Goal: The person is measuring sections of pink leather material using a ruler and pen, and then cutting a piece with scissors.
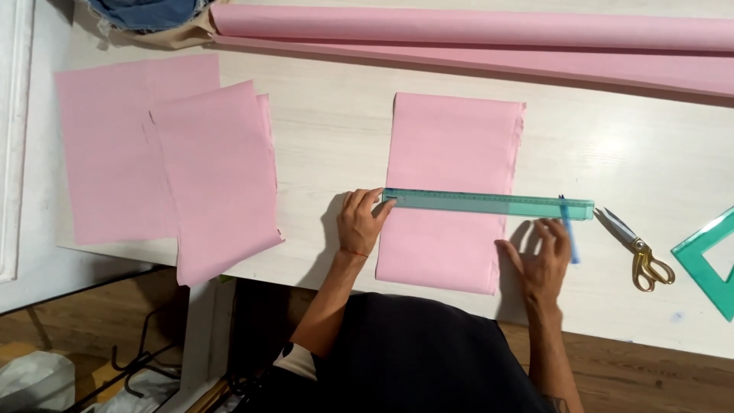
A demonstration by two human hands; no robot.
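Pink sheets (451,191), three; one green ruler (489,203) under two hands (359,223).

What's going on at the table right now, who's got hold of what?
A person's left hand presses the end of a green ruler laid across a pink fabric piece. The right hand holds a blue pen against the ruler's other end. Scissors lie just right, untouched; more pink pieces lie left.
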